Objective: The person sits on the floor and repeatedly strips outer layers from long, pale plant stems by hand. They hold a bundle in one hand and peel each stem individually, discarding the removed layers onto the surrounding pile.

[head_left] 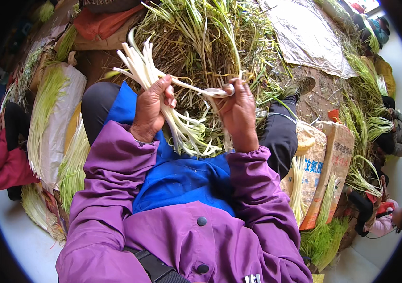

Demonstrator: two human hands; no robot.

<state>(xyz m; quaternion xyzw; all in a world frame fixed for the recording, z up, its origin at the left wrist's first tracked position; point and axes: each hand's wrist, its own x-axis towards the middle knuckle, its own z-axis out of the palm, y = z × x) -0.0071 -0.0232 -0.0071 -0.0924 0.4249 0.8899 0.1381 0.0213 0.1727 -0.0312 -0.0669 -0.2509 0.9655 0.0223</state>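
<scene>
My left hand (pixel 153 109) grips a bunch of pale leafy vegetable stalks (pixel 139 65). Its thick white ends fan out above the fist, and its thin yellow-green ends hang curled over the blue apron (pixel 183 184). A single thin stalk (pixel 186 85) stretches from this bunch to my right hand (pixel 237 113). The right thumb and fingers pinch it, together with a whitish strip or band (pixel 218 92) whose exact kind I cannot tell. Long green leaves rise beyond the right fingertips. Just past both hands lies a heap of leaves and dry trimmings (pixel 201 63).
Sorted pale stalks (pixel 47 116) lie on a white sack (pixel 68 106) at left. Printed sacks (pixel 333 155) with more stalks stand at right. A white sheet (pixel 310 39) covers ground at upper right; an orange-red bag (pixel 103 23) is at upper left. Other people sit along both sides.
</scene>
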